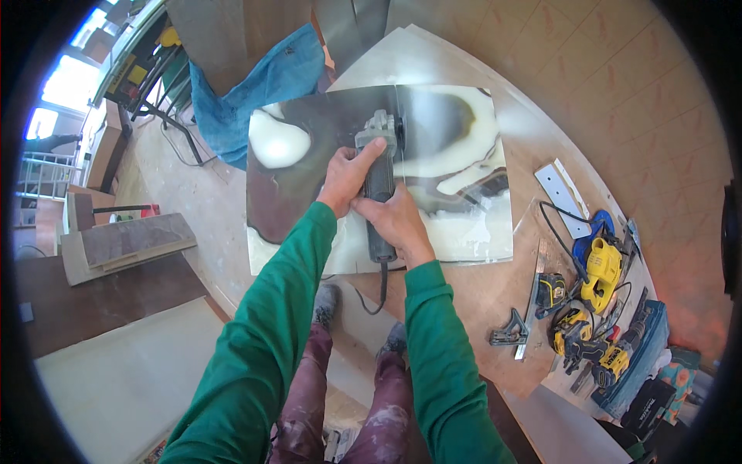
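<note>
An angle grinder (pixel 379 182) lies lengthwise over a glossy panel (pixel 464 236) with a swirling brown, grey and cream pattern. My left hand (pixel 344 178) wraps the grinder near its metal head, thumb across the top. My right hand (pixel 398 222) grips the body lower down, towards the cord end. The dark disc (pixel 399 127) shows on the head's right side, by a thin straight line running up the panel to its far edge. Whether the disc touches the panel is hard to see. A black cord (pixel 382 290) hangs from the grinder's near end.
The panel rests on a wooden board (pixel 502 290). To the right lie a combination square (pixel 519 329), a tape measure (pixel 551 291), a yellow power tool (pixel 601 274) and a drill (pixel 610 363). A blue cloth (pixel 259 89) hangs at far left; stacked boards (pixel 131 243) stand left.
</note>
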A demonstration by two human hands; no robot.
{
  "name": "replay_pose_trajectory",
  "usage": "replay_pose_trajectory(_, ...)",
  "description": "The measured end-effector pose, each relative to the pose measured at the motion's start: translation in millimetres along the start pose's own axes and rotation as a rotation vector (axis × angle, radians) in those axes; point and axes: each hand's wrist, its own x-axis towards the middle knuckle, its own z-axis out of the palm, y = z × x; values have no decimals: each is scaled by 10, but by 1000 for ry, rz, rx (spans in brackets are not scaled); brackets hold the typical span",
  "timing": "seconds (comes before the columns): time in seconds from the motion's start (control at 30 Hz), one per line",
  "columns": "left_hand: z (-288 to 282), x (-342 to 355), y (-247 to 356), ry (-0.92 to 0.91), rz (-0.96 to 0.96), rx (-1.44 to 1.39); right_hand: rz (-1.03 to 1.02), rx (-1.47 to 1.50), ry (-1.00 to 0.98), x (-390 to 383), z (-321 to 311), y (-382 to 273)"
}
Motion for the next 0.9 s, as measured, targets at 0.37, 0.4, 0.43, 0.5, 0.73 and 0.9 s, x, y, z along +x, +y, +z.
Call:
replay_pose_trajectory(0.37, 7, 82, 27, 0, -10, 5, -37, 18, 22, 90, 18, 45)
replay_pose_trajectory(0.4, 7, 94, 28, -7, -13, 4, -41, 32, 10, 114, 15, 59)
replay_pose_trajectory(0.43, 13, 102, 24, -6, -6, 10, -45, 45, -1, 141, 12, 77)
replay_pose_trajectory(0.5, 13, 113, 8, 0, 8, 23, -46, 60, -10, 144, 17, 78)
replay_pose_trajectory(0.73, 22, 42, -38, 22, 15, 33, -38, 50, -6, 31, 10, 48)
replay_pose_trajectory(0.9, -8, -38, -134, 5, 5, 41, -47, 18, 25, -91, 18, 152)
